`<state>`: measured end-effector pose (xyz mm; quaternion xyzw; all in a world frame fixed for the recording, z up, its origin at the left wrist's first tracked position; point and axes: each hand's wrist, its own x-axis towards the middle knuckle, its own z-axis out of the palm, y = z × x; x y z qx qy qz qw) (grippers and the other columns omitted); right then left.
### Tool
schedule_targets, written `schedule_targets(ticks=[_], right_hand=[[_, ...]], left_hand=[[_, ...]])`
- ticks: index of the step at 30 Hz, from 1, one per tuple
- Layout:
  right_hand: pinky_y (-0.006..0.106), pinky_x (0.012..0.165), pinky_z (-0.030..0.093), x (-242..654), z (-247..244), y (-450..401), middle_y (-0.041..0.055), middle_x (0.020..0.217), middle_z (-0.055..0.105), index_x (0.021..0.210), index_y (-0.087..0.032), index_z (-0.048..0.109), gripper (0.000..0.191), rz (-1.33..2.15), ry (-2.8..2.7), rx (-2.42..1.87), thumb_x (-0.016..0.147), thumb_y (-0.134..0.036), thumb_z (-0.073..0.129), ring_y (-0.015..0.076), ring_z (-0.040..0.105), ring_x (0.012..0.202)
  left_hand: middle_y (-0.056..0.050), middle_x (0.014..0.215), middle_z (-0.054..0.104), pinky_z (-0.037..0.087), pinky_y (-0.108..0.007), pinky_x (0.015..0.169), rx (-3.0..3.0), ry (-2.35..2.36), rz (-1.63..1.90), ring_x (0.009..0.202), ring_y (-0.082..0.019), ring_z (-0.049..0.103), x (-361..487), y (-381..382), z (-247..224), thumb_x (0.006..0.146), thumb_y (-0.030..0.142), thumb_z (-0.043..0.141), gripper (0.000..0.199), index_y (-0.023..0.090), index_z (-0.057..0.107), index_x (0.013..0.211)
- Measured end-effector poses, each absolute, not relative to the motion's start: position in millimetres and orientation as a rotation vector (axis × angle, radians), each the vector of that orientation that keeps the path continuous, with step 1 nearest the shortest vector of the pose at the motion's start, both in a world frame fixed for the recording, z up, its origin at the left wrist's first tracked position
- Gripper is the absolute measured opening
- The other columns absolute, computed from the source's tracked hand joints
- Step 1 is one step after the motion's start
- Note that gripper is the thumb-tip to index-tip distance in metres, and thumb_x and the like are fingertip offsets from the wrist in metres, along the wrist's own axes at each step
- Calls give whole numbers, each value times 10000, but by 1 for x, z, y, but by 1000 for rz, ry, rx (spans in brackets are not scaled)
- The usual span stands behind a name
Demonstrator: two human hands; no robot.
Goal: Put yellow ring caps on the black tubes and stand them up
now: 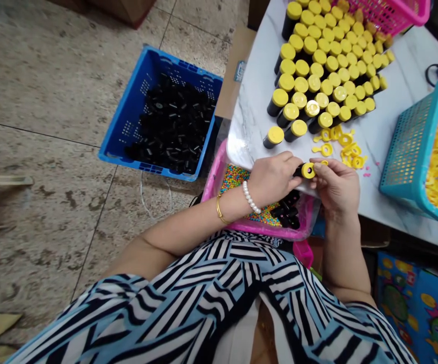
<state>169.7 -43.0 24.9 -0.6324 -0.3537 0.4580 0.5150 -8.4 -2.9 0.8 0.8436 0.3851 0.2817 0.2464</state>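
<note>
My left hand (272, 178) is closed around a small black tube (298, 172) above the table's near edge. On the tube's end sits a yellow ring-shaped cap (305, 167), its centre hole showing something pink inside. With finger and thumb, my right hand (336, 188) pinches the cap's right side, where a small yellow loop shows. Just beyond my hands lie several loose yellow caps (351, 150) with tabs. Below my left wrist, a pink basin (219, 174) holds many small coloured beads (234, 176) and several black tubes (288, 210).
Many black tubes with closed yellow caps (313, 83) stand upright on the white marbled table (255, 108). A teal basket (404, 144) of yellow caps stands right, a pink basket (404, 12) behind. On the floor left is a blue crate (122, 114) of black pieces.
</note>
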Motion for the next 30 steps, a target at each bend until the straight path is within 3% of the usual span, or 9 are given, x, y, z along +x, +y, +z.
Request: schedule_targets(ticks=[7,14,17,19,23,26,30], right_hand=[[230,457,544,161,28,-43,-8,707,720,817,-190,779,130,1064,-803,-1544,731,-267,839,89,588,461],[227,495,551,160,26,-43,-16,718,714,840,-208,744,127,973,-915,-1602,805,-309,812,98,609,488],[221,515,547,161,27,-44,-15,751,720,851,-220,736,133,940,-989,-1622,826,-330,806,98,617,523],[223,534,554,162,28,-45,-12,766,714,866,-223,730,145,951,-1019,-1622,837,-347,801,100,621,549],[248,552,573,166,26,-48,2,841,695,926,-236,697,220,983,-1077,-1672,862,-427,786,100,622,561],[279,575,597,166,23,-48,5,901,674,1001,-266,631,249,958,-1170,-1714,904,-471,734,112,643,588],[264,538,575,157,28,-48,-20,771,610,962,-269,545,215,951,-1161,-1691,961,-455,653,116,627,556]], left_hand=[[-54,960,711,457,-291,667,2295,1038,765,850,-188,661,-7,-2,-1,971,414,681,275,180,722,1109],[-67,978,723,482,-298,688,2267,1020,707,848,-198,667,-11,-1,8,927,309,670,215,173,721,1085],[-43,853,725,477,-289,680,2134,901,666,755,-173,654,-16,1,22,900,244,643,211,162,721,1078],[-14,724,697,451,-265,630,1954,820,629,642,-137,621,-15,3,28,950,295,613,195,154,726,1021],[-1,591,647,400,-229,546,1655,806,614,495,-80,560,-7,6,25,1066,359,456,429,155,704,782],[16,527,609,407,-217,540,1595,834,677,478,-78,568,-2,7,17,1069,345,454,458,167,672,707],[27,477,570,387,-220,505,1637,863,700,449,-86,561,-1,7,23,1062,324,456,481,169,639,645]])
